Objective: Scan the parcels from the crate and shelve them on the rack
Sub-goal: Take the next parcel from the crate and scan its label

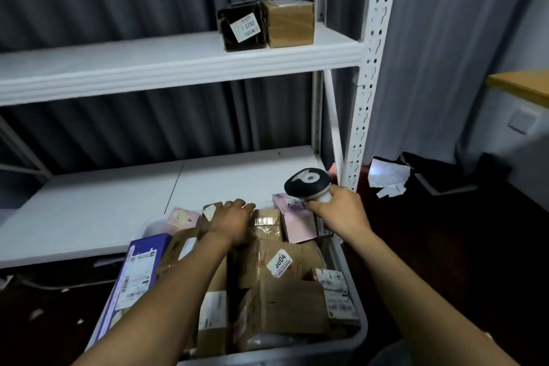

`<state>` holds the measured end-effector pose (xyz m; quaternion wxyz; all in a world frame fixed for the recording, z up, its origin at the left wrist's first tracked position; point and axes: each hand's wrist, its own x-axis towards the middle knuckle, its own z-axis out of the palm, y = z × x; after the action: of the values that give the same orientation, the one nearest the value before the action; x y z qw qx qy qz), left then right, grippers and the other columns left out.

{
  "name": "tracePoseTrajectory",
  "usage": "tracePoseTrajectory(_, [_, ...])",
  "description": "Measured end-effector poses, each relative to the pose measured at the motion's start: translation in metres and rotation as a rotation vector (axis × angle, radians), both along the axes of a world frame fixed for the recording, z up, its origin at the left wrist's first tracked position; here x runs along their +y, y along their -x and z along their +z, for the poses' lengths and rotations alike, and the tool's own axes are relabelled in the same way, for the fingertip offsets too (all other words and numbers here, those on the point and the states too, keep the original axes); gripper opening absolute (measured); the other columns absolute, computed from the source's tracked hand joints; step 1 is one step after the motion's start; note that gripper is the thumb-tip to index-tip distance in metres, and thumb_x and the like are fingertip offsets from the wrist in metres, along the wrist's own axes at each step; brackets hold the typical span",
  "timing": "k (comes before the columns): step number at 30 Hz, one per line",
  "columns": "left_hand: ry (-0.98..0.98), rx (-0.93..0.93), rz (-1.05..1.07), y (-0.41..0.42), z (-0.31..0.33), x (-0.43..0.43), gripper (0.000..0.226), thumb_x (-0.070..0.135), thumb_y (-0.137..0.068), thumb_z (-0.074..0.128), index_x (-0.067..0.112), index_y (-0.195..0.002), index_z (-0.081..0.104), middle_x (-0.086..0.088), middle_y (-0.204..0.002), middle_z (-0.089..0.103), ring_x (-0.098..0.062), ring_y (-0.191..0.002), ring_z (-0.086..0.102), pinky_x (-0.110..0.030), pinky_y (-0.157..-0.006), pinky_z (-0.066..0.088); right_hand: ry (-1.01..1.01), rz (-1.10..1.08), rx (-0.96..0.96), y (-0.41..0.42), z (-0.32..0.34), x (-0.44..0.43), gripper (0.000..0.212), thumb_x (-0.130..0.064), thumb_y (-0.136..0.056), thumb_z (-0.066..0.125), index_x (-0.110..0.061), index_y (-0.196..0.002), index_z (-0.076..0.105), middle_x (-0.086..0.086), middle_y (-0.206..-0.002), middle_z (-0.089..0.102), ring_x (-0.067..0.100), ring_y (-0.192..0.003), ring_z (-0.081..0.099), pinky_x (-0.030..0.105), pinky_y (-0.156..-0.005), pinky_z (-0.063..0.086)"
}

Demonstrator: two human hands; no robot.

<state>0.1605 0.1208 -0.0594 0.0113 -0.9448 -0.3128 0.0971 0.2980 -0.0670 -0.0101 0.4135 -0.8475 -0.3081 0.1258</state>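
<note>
Head view: crate (pixel 355 336) of parcels (pixel 285 303), left grip (pixel 234 223) round a brown parcel (pixel 214 207), right grip (pixel 338 211) round scanner (pixel 307 182)

White painted metal on the rack (pixel 368 68), shelf boards (pixel 148 65) smooth and matt, and grey pleated cloth in the curtain (pixel 104 0) behind. Up top, a black parcel (pixel 225 34) in glossy, crinkled plastic film with a paper label (pixel 246 27), beside a matt brown cardboard box (pixel 291 30) banded in shiny tape (pixel 289 13). Down in the smooth grey plastic crate (pixel 355 333): matt cardboard parcels (pixel 285 303) with glossy tape (pixel 266 220) and paper labels (pixel 280 263), a purple box (pixel 154 242) with a slight sheen, and the scanner (pixel 307 183) in smooth plastic.
</note>
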Motion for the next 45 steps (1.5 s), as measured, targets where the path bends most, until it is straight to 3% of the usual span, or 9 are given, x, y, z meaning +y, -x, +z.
tracePoseTrajectory(9, [-0.086, 0.155, 0.068, 0.001, -0.049, 0.012, 0.100, 0.037, -0.084, 0.068, 0.018, -0.155, 0.001, -0.011, -0.157, 0.016, -0.032, -0.145, 0.016, -0.050, -0.113, 0.022, 0.002, 0.066, 0.071, -0.010, -0.031, 0.025, 0.030, -0.037, -0.078, 0.075, -0.014, -0.095, 0.067, 0.000, -0.083, 0.064, 0.016, -0.078, 0.059, 0.026, -0.064, 0.049])
tracePoseTrajectory(16, [-0.067, -0.032, 0.085, 0.010, -0.066, 0.027, 0.092, 0.030, -0.084, 0.064, 0.015, -0.154, 0.007, -0.008, -0.154, 0.023, -0.029, -0.141, 0.022, -0.050, -0.117, 0.021, 0.058, 0.073, 0.005, -0.011, -0.038, 0.028, 0.032, -0.038, -0.077, 0.075, -0.013, -0.095, 0.066, 0.001, -0.086, 0.063, 0.018, -0.080, 0.059, 0.025, -0.066, 0.043])
tracePoseTrajectory(22, [0.247, -0.582, 0.322, 0.033, -0.041, 0.018, 0.102, 0.036, -0.071, 0.079, 0.017, -0.153, 0.020, -0.005, -0.148, 0.030, -0.023, -0.134, 0.032, -0.033, -0.108, 0.033, 0.032, 0.097, 0.032, -0.008, -0.037, 0.023, 0.026, -0.034, -0.077, 0.076, -0.014, -0.088, 0.063, 0.001, -0.082, 0.064, 0.020, -0.078, 0.061, 0.029, -0.067, 0.048])
tracePoseTrajectory(28, [0.659, -1.060, 0.564, 0.043, -0.026, -0.018, 0.083, 0.057, -0.058, 0.076, 0.041, -0.134, 0.043, 0.003, -0.136, 0.050, -0.016, -0.119, 0.052, -0.043, -0.102, 0.046, -0.254, 0.039, 0.392, -0.002, -0.028, 0.020, 0.015, -0.015, -0.081, 0.076, -0.005, -0.083, 0.065, 0.006, -0.061, 0.067, 0.011, -0.046, 0.059, 0.024, -0.048, 0.051])
tracePoseTrajectory(31, [0.860, -1.176, 0.671, 0.048, -0.025, -0.029, 0.067, 0.076, -0.047, 0.072, 0.058, -0.108, 0.051, 0.007, -0.121, 0.062, -0.018, -0.109, 0.063, -0.049, -0.097, 0.050, -0.345, 0.040, 0.474, 0.001, -0.032, 0.020, 0.020, -0.016, -0.078, 0.078, -0.004, -0.093, 0.071, 0.009, -0.077, 0.075, 0.017, -0.067, 0.068, 0.032, -0.067, 0.055])
tracePoseTrajectory(33, [1.027, -1.285, 0.694, 0.049, -0.022, -0.039, 0.064, 0.067, -0.055, 0.078, 0.050, -0.112, 0.054, 0.004, -0.117, 0.066, -0.017, -0.103, 0.066, -0.044, -0.090, 0.053, -0.372, 0.032, 0.453, 0.001, -0.034, 0.019, 0.020, -0.019, -0.077, 0.080, -0.012, -0.094, 0.074, -0.001, -0.086, 0.076, 0.017, -0.084, 0.070, 0.034, -0.079, 0.055])
tracePoseTrajectory(37, [1.257, -1.381, 0.702, 0.047, -0.012, -0.050, 0.053, 0.041, -0.082, 0.063, 0.015, -0.127, 0.054, -0.006, -0.108, 0.071, -0.012, -0.090, 0.069, -0.028, -0.070, 0.052, -0.509, 0.005, 0.588, 0.002, -0.031, 0.016, 0.014, -0.016, -0.080, 0.077, -0.016, -0.093, 0.072, -0.004, -0.082, 0.076, 0.017, -0.085, 0.071, 0.029, -0.072, 0.053])
tracePoseTrajectory(42, [1.473, -1.357, 0.690, 0.052, -0.006, -0.060, 0.035, 0.041, -0.094, 0.049, 0.017, -0.117, 0.060, -0.004, -0.100, 0.075, -0.019, -0.094, 0.071, -0.037, -0.079, 0.057, -0.672, 0.046, 0.913, 0.000, -0.031, 0.015, 0.021, -0.020, -0.081, 0.074, -0.007, -0.098, 0.072, 0.013, -0.089, 0.075, 0.026, -0.080, 0.072, 0.033, -0.071, 0.054])
tracePoseTrajectory(45, [1.489, -1.279, 0.708, 0.051, -0.002, -0.068, 0.033, 0.044, -0.097, 0.046, 0.021, -0.115, 0.061, -0.004, -0.101, 0.075, -0.022, -0.100, 0.069, -0.039, -0.086, 0.055, -0.704, 0.159, 1.079, 0.000, -0.033, 0.015, 0.025, -0.028, -0.074, 0.077, -0.009, -0.088, 0.069, 0.013, -0.075, 0.063, 0.024, -0.061, 0.060, 0.029, -0.058, 0.051])
